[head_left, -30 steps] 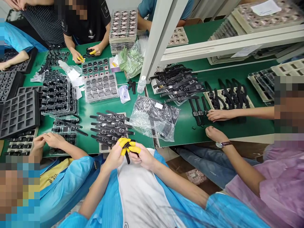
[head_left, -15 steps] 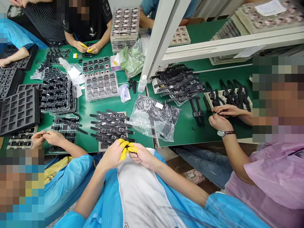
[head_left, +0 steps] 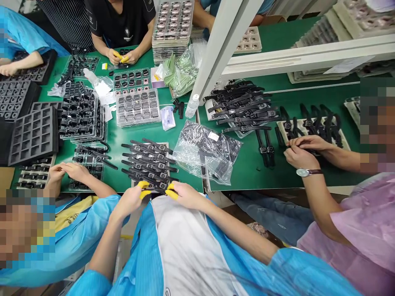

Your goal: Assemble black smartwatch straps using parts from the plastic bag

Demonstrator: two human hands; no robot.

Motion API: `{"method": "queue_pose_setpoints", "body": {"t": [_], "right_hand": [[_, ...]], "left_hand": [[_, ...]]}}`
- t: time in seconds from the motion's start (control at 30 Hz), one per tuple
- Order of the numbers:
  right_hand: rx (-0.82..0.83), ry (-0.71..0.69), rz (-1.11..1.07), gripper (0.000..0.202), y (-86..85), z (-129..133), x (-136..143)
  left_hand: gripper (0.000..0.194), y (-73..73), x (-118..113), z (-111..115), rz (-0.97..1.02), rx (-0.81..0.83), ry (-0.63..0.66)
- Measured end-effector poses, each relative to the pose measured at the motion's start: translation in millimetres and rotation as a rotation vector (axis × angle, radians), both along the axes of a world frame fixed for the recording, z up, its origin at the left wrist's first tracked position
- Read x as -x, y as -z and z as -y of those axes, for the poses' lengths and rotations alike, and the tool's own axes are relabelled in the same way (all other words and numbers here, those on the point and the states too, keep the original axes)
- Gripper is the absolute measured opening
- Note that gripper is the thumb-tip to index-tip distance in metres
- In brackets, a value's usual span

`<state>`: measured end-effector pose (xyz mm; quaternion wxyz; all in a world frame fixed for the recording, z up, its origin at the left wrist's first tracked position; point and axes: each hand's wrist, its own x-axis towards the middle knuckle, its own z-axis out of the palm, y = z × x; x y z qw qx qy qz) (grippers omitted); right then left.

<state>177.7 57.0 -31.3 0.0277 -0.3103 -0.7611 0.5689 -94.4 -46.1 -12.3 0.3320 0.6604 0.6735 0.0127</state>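
In the head view, my left hand (head_left: 132,200) and my right hand (head_left: 185,196) are apart at the near edge of the green bench. Yellow finger cots cover the thumb and fingertips of each. Between them a black smartwatch (head_left: 158,190) lies stretched sideways, its strap ends pinched by my fingers. It rests at or just above the front of a pale tray (head_left: 167,149). Several black smartwatches (head_left: 148,158) lie there in slanted rows, straps laid out. My fingers partly hide the strap ends.
Right of the tray lies a clear plastic bag (head_left: 205,152) of black parts. A plastic bottle (head_left: 193,106) stands behind it, near a white post (head_left: 220,45). Co-workers' hands (head_left: 304,149) work at the right, left and far side. Stacked trays (head_left: 138,107) fill the back left.
My hands have moved apart and toward the tray, from close together over my lap. The smartwatch now shows stretched between them. The view has shifted slightly.
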Motion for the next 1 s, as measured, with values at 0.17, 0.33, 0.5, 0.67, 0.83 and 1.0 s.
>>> {"method": "queue_pose_setpoints", "body": {"t": [0.17, 0.33, 0.5, 0.67, 0.83, 1.0], "right_hand": [[-0.294, -0.225, 0.224, 0.027, 37.5, 7.2, 47.5], [-0.426, -0.455, 0.275, 0.021, 72.9, 31.1, 107.9], [-0.478, -0.478, 0.332, 0.026, 86.6, 43.6, 119.2], [-0.52, -0.433, 0.364, 0.033, 81.7, 22.2, 95.6], [-0.576, -0.1, 0.368, 0.036, 79.7, -65.8, 96.0], [-0.571, 0.015, 0.439, 0.049, 93.2, -149.0, 130.3]], "left_hand": [[0.021, 13.6, 46.1, -4.5, -0.251, 0.122, 0.027], [0.024, 52.7, 68.6, -13.2, -0.191, 0.194, -0.092], [0.025, 81.8, 74.0, -8.1, -0.031, 0.102, -0.361], [0.016, 86.9, 52.0, 30.8, 0.176, -0.051, -0.87], [0.013, 105.1, -19.5, 65.3, 0.558, 0.008, -1.431], [0.01, 126.8, -61.3, 50.4, 1.02, 0.099, -1.744]]}}
